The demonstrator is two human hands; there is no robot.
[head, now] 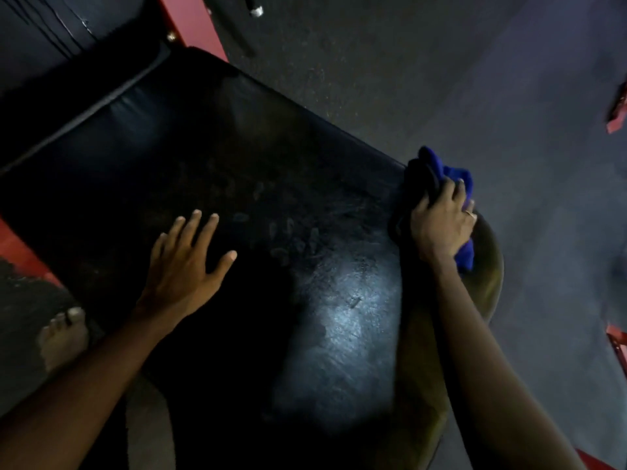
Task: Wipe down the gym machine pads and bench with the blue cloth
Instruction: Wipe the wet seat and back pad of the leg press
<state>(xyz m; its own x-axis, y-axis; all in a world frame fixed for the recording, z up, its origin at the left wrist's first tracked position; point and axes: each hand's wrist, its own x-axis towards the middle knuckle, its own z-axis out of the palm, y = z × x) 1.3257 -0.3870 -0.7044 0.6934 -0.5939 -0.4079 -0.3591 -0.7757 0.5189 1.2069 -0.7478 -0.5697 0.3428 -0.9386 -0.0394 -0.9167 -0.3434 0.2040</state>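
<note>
- A bare foot (64,337) stands on the floor at the far left, beside the red frame (23,249).
- The left hand (185,266) lies flat on the black bench pad (258,184), fingers straight and spread, holding nothing.
- The right hand (441,222) reaches to the pad's right edge, fingers curled round the bunched blue cloth (451,178), which it presses against that edge.

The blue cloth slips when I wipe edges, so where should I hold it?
Probably grip the crumpled blue cloth by its bunched middle, from above, as the right hand does at the black padded bench edge: the wad gives a thick handful.
</note>
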